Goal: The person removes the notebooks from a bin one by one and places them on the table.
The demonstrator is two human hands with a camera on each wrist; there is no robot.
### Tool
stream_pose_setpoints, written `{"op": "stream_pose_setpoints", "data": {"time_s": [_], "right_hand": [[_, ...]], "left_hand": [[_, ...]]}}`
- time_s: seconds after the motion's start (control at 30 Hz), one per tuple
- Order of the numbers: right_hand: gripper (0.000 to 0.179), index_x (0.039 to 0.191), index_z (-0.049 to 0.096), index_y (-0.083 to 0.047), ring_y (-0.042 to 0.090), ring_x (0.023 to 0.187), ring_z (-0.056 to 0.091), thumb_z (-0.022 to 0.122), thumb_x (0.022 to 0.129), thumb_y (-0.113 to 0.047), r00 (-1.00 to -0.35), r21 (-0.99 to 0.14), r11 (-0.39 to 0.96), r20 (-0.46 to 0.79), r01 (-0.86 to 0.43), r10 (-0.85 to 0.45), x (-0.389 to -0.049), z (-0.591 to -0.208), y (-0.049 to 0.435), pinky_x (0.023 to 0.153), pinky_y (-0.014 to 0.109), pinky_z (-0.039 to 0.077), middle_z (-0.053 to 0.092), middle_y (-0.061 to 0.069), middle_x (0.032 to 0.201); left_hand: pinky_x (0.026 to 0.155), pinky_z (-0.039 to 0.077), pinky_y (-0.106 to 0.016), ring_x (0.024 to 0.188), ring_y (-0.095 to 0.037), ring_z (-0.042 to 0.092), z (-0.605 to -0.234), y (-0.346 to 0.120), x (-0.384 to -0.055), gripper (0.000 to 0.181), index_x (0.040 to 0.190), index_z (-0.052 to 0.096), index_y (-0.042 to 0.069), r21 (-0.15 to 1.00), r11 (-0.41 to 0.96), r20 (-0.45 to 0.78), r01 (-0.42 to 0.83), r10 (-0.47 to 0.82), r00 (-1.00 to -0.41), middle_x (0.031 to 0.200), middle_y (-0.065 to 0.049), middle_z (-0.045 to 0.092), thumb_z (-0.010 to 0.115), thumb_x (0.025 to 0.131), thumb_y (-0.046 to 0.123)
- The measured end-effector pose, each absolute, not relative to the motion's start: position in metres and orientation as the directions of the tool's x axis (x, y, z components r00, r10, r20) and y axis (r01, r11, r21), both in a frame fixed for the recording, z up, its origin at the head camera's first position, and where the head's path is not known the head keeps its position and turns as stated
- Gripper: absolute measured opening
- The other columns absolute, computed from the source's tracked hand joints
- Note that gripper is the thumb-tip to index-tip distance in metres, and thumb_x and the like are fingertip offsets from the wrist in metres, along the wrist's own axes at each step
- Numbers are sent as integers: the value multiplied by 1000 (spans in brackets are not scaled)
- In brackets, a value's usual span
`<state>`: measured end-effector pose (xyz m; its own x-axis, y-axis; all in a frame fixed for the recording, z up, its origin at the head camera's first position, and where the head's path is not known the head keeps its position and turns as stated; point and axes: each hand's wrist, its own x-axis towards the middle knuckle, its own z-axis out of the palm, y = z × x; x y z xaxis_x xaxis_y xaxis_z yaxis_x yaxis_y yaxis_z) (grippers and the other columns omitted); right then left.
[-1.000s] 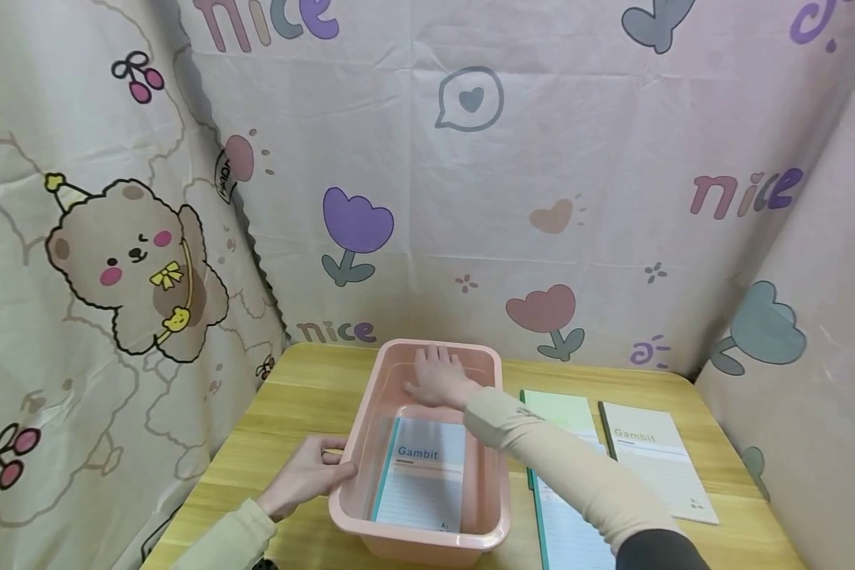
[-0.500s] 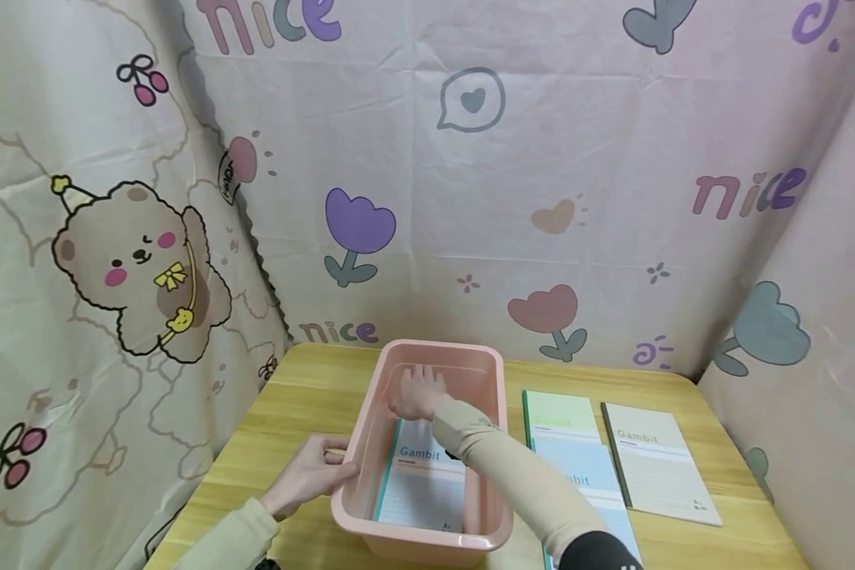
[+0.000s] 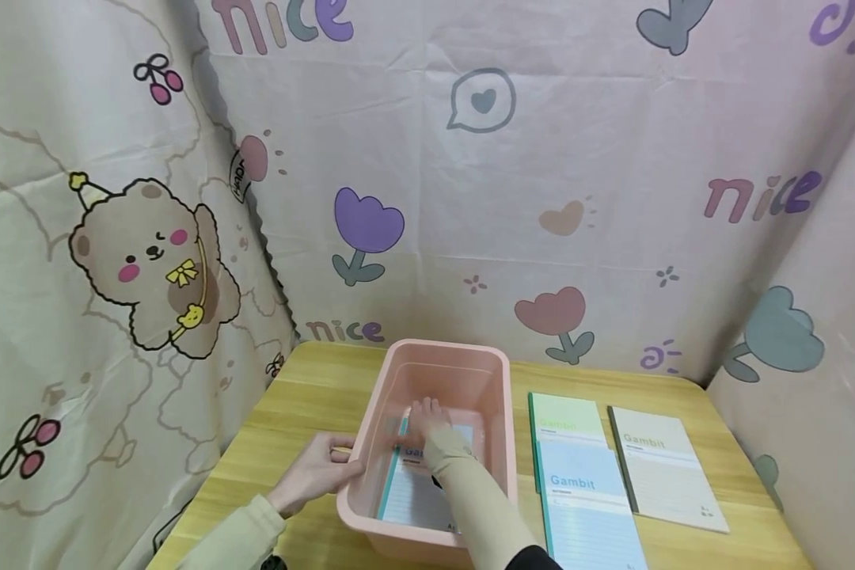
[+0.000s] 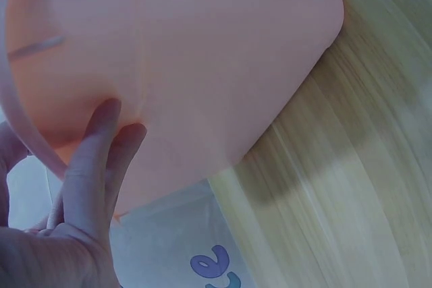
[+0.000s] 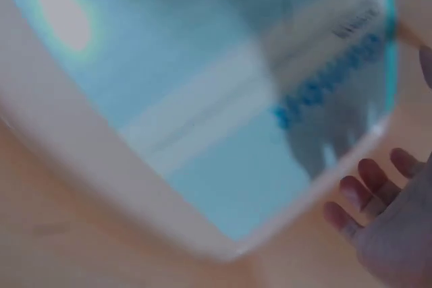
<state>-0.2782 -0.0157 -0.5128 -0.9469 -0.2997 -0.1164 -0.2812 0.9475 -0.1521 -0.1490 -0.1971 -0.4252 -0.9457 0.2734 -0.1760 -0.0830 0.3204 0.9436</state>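
A pink plastic bin [image 3: 445,368] stands on the wooden table. A light blue notebook [image 3: 409,499] marked "Gambit", with a teal spine, lies flat on its floor. My left hand [image 3: 321,471] grips the bin's left side at the rim; in the left wrist view, its fingers [image 4: 101,129] press the outer wall. Inside the bin, my right hand [image 3: 427,418] hovers over the notebook's upper left part, fingers loosely extended. The right wrist view shows those fingers [image 5: 371,187] beside the notebook's edge, holding nothing. My right sleeve hides part of the notebook.
Right of the bin lie a green notebook [image 3: 566,412], a blue notebook [image 3: 591,503] overlapping it, and a pale notebook [image 3: 670,467] with a dark spine. A printed curtain [image 3: 470,198] hangs behind and beside the table [image 3: 335,372].
My right hand has come down and nearer, from the bin's far end to the notebook's upper left. The right forearm has swung left, uncovering the blue notebook outside. My left hand keeps its grip.
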Motion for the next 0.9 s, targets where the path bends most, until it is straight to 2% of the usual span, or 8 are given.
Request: {"op": "stream_pose_setpoints", "data": {"time_s": [0.17,0.3,0.5,0.67,0.9], "right_hand": [[99,130,55,-8,27,122,53,74,64,-79,-949,-79,954,-112,-288,-296,-281,-538,-14,108,42,48,57,10,122],[105,131,53,-11,23,120,53,72,60,-85,-949,5,956,-124,-294,-291,-285,-544,-14,106,38,48,55,6,122],[107,134,51,-9,23,122,50,76,59,-80,-943,1,955,-162,-296,-292,-286,-537,-13,109,40,47,54,7,126],[105,130,52,-9,24,115,51,82,55,-76,-950,4,963,-169,-269,-264,-285,-530,-16,102,40,50,56,8,121],[102,127,54,-7,28,112,53,84,56,-73,-963,-1,976,-166,-216,-213,-291,-534,-21,100,42,51,57,12,117]], "left_hand": [[73,67,-42,92,-42,75,-426,-197,-149,56,133,44,-25,946,313,-171,-79,280,-945,107,-35,71,61,87,2],[75,66,-43,93,-40,75,-427,-196,-148,55,133,45,-24,956,284,-163,-76,298,-941,107,-35,71,61,88,3],[75,66,-43,93,-43,74,-427,-196,-147,57,133,44,-25,960,270,-155,-72,302,-941,107,-35,71,61,86,2],[74,66,-42,94,-44,74,-427,-196,-146,56,133,44,-25,956,281,-171,-89,282,-944,108,-35,71,61,87,2],[73,67,-42,90,-36,76,-426,-196,-146,56,133,46,-24,956,283,-159,-75,288,-944,107,-34,71,61,86,2]]}}
